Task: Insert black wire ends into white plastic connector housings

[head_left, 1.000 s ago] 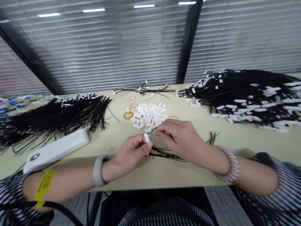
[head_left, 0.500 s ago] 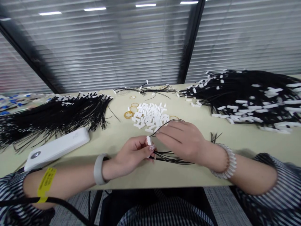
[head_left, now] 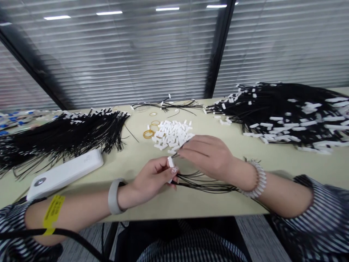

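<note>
Between the thumb and fingers of my left hand (head_left: pixel 154 176) is a white connector housing (head_left: pixel 171 163), held nearly upright over the table. Several thin black wires (head_left: pixel 207 186) run from it to the right, passing below my right hand (head_left: pixel 208 156). The fingers of my right hand are pressed together near the connector's top end, closed on a black wire (head_left: pixel 176 154) whose tip points toward the housing. Whether that tip has entered the connector is too small to tell. Just beyond both hands lies a heap of loose white connector housings (head_left: pixel 173 133).
A large bundle of black wires (head_left: pixel 89 131) lies left, beside a white power bank (head_left: pixel 65 173). Another bundle with white connectors (head_left: pixel 275 105) fills the right. Yellow rubber bands (head_left: pixel 148 134) lie by the heap; a few wired pieces (head_left: pixel 174 105) rest behind. A black cable (head_left: pixel 79 238) crosses my left forearm.
My right hand has shifted slightly left, and the wire in it now shows less of its loop. My left hand keeps its hold on the connector, nearly still.
</note>
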`<state>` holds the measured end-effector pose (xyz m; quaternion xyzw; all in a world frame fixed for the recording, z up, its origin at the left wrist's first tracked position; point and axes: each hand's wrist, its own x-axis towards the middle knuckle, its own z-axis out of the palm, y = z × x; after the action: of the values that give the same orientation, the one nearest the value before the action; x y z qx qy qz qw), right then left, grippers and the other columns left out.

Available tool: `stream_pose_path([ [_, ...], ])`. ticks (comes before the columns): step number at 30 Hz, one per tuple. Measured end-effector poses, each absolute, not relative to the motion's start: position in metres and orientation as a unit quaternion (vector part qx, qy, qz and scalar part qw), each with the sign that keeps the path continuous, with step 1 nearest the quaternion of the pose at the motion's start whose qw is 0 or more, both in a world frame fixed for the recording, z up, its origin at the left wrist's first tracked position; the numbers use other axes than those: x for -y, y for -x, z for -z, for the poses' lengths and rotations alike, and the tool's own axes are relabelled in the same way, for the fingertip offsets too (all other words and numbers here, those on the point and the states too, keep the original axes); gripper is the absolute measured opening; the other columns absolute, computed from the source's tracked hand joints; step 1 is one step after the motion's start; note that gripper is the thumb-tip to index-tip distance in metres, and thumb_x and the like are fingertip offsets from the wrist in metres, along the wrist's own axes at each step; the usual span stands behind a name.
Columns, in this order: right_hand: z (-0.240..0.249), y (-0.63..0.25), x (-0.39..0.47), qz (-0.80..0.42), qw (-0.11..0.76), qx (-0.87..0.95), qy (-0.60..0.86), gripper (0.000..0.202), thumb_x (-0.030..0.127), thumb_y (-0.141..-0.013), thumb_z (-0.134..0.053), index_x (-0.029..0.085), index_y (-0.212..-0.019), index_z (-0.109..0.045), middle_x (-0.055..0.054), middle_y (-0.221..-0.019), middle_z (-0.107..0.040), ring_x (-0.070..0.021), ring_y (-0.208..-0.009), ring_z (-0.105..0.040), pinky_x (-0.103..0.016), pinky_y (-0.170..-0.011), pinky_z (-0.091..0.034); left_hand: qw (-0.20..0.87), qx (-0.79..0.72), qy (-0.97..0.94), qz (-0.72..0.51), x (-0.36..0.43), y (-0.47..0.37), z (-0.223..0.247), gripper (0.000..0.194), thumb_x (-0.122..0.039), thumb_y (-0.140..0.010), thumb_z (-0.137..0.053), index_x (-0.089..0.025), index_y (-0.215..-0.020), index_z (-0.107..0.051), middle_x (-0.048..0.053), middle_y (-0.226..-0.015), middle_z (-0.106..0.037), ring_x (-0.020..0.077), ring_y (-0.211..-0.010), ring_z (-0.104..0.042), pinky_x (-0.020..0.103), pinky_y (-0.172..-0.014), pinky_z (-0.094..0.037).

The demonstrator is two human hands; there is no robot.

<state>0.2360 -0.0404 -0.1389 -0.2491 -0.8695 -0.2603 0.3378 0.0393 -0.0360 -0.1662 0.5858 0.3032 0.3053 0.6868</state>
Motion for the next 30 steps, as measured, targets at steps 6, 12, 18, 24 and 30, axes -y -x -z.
stream_pose_path([
  [6, 0.12, -0.242, 0.055, 0.071, 0.338, 0.864, 0.367, 0.027, 0.027, -0.085, -0.051, 0.016, -0.061, -0.056, 0.0, -0.055, -0.05, -0.0095, -0.055, -0.044, -0.024, -0.054, -0.035, 0.665, -0.311, -0.549, -0.399, 0.033, -0.04, 0.173, 0.02, -0.032, -0.075, -0.065, -0.014, -0.074, -0.057, -0.001, -0.066, -0.057, 0.0106, -0.061, -0.055, 0.023, -0.056, -0.047],
  [12, 0.127, -0.235, 0.056, -0.142, 0.198, 0.89, 0.385, 0.019, 0.023, -0.085, -0.05, 0.016, -0.07, -0.059, 0.002, -0.065, -0.056, -0.0077, -0.062, -0.048, -0.022, -0.059, -0.034, 0.647, -0.319, -0.567, -0.398, 0.033, -0.038, 0.174, 0.022, -0.034, -0.076, -0.064, -0.014, -0.074, -0.056, -0.001, -0.068, -0.057, 0.011, -0.064, -0.055, 0.024, -0.059, -0.047],
  [18, 0.13, -0.232, 0.053, -0.164, 0.187, 0.873, 0.419, 0.03, 0.026, -0.089, -0.042, 0.015, -0.063, -0.052, 0.004, -0.056, -0.049, -0.0064, -0.053, -0.042, -0.022, -0.054, -0.029, 0.646, -0.318, -0.571, -0.395, 0.033, -0.038, 0.173, 0.021, -0.032, -0.074, -0.065, -0.014, -0.073, -0.056, -0.001, -0.067, -0.056, 0.0111, -0.065, -0.054, 0.024, -0.06, -0.047],
  [24, 0.131, -0.228, 0.054, -0.118, 0.18, 0.88, 0.424, 0.029, 0.023, -0.089, -0.041, 0.016, -0.061, -0.047, 0.004, -0.058, -0.05, -0.0073, -0.055, -0.042, -0.023, -0.054, -0.029, 0.652, -0.316, -0.566, -0.393, 0.033, -0.039, 0.172, 0.018, -0.031, -0.076, -0.063, -0.015, -0.073, -0.056, -0.001, -0.068, -0.056, 0.0116, -0.065, -0.054, 0.026, -0.062, -0.047],
  [30, 0.135, -0.233, 0.054, 0.054, 0.126, 0.913, 0.385, 0.022, 0.025, -0.09, -0.041, 0.017, -0.072, -0.051, 0.0, -0.065, -0.055, -0.0109, -0.056, -0.045, -0.027, -0.052, -0.026, 0.647, -0.322, -0.573, -0.387, 0.033, -0.04, 0.174, 0.018, -0.031, -0.075, -0.064, -0.015, -0.072, -0.056, -0.001, -0.067, -0.055, 0.0111, -0.064, -0.053, 0.026, -0.06, -0.048],
])
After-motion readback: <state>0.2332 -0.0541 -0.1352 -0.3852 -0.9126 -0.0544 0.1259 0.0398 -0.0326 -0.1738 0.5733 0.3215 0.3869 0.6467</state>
